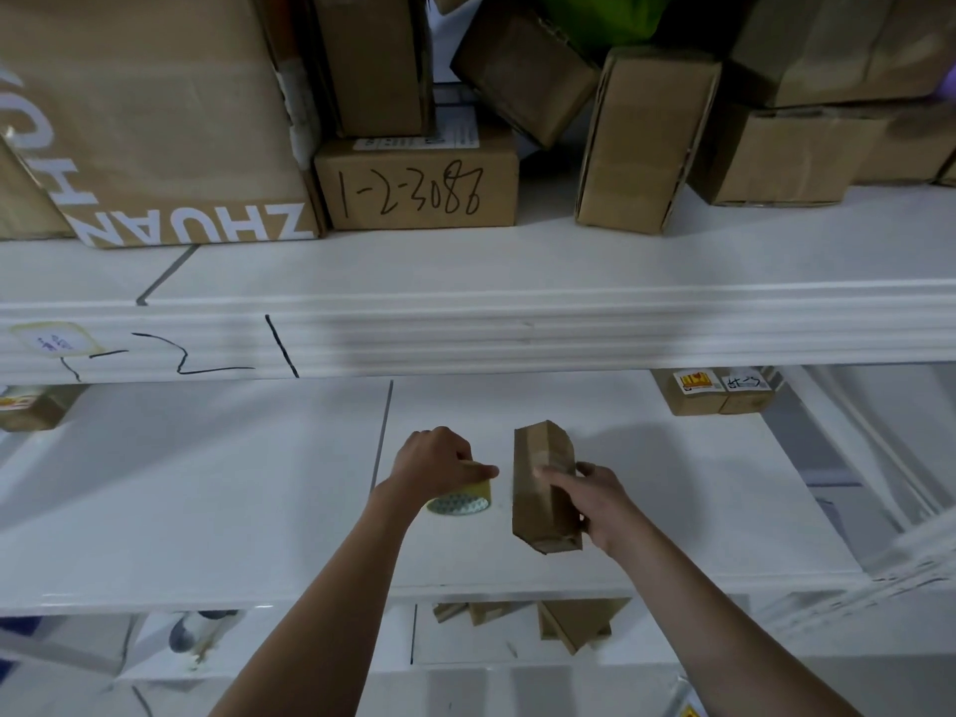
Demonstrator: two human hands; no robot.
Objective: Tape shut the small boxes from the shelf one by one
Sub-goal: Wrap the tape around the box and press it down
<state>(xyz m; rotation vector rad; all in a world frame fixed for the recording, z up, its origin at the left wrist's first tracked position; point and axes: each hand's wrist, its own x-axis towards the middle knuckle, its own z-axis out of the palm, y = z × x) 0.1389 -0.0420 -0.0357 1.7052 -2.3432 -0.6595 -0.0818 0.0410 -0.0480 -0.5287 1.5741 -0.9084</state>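
Your small box is matt brown cardboard; your tape roll is glossy yellowish plastic film. The shelf board under them is smooth white with a soft sheen, its front rail ribbed.

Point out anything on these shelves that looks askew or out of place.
On the upper shelf, one cardboard box sits tilted on a corner, wedged between its neighbours, not flat. The tall box beside it leans slightly. On the lower shelf, both hands' work looks orderly.
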